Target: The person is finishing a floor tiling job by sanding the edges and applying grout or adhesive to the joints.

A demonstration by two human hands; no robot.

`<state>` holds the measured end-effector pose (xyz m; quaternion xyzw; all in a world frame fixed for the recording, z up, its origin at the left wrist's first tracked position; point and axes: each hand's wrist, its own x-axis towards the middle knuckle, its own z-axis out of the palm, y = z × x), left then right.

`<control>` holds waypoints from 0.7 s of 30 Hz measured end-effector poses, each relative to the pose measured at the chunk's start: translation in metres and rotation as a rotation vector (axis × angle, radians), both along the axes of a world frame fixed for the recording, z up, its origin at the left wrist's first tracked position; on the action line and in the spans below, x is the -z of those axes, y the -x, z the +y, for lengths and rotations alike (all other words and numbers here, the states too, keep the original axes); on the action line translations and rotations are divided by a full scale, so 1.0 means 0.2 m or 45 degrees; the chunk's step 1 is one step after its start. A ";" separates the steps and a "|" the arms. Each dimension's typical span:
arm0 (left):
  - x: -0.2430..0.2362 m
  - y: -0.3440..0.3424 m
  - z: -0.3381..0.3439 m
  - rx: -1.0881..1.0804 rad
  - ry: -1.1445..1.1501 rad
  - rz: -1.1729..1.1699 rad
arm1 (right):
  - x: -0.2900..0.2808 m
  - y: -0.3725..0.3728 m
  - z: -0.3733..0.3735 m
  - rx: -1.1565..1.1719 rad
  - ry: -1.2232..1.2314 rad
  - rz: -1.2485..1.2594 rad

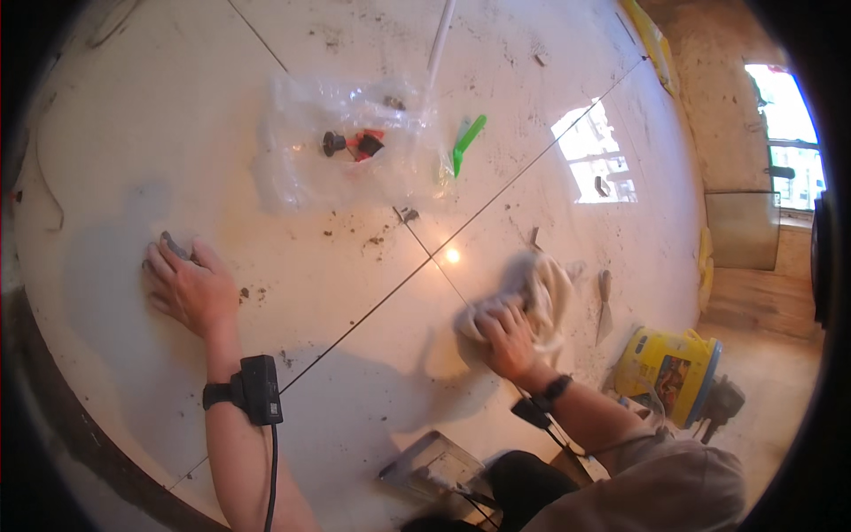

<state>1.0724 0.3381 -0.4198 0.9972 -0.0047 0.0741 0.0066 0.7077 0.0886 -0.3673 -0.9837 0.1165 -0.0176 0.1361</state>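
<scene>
At the left, my left hand [191, 284] is on the pale tiled floor [124, 355], its fingers curled round a small dark grey piece [175, 246] that I cannot make out further. My right hand [508, 341] presses on a bunched beige cloth [545, 293] beside a dark joint line between the tiles, its fingers closed on the fabric. Small dark crumbs lie scattered between and beyond my hands. Right of the cloth lies a flat scraper or knife [605, 306], and a short dark scrap [534, 238] is just above it.
A clear plastic bag [297, 177] with black and red parts lies ahead, beside a green plastic tool [470, 142] and a white pole [441, 35]. A yellow bucket [651, 363] is at the right, a metal tray [425, 465] near my body, and a leaning panel [736, 230] below the window.
</scene>
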 end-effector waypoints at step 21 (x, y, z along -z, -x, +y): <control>-0.11 1.59 0.69 0.304 -0.057 0.177 | 0.05 0.38 -0.01 0.037 0.087 -0.286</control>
